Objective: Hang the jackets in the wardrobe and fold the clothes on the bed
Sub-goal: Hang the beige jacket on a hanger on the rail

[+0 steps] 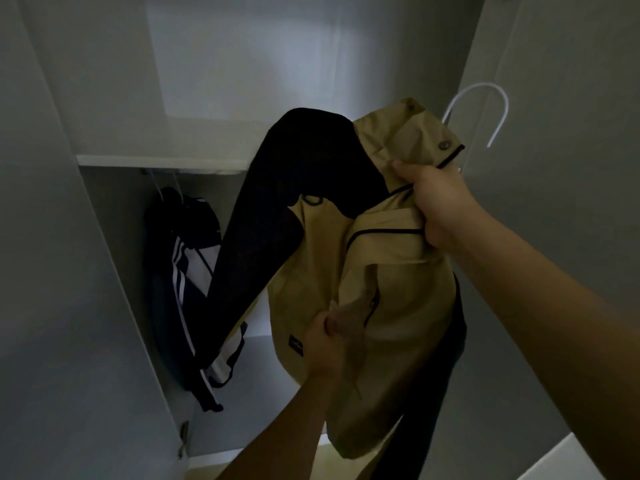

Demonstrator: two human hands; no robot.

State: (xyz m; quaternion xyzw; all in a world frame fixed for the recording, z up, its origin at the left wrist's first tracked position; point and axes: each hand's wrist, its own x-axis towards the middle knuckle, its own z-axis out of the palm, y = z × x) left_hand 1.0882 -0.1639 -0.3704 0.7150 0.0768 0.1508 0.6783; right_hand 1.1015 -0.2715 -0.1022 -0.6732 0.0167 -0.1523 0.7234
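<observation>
The right hand (438,206) is held up high, with the bare arm reaching in from the low right corner. Its grip is tight on the top of the tan jacket (363,268), with the fingers curled round a bunch of cloth just under the collar. The thumb lies on top of the cloth.

The left hand (327,344) comes up from below, lower than the right grip and a bit to its left. Its grip pinches a fold of the tan cloth near the middle of the jacket front.

The jacket hangs in the air between the two grips. It has dark sleeves, and one dark sleeve (277,216) sticks out up and to the left of the right grip, then drops down. A white hanger hook (498,105) pokes out above and behind the right grip, close to the collar.

In front of both hands is the open wardrobe (114,237), with grey walls. A white shelf (156,161) runs across it, up and to the left of the grips. Under the shelf, well to the left of the left grip, a dark jacket with white stripes (183,271) hangs inside. The room is dim, and a pale patch of light shows on the back wall above the shelf.
</observation>
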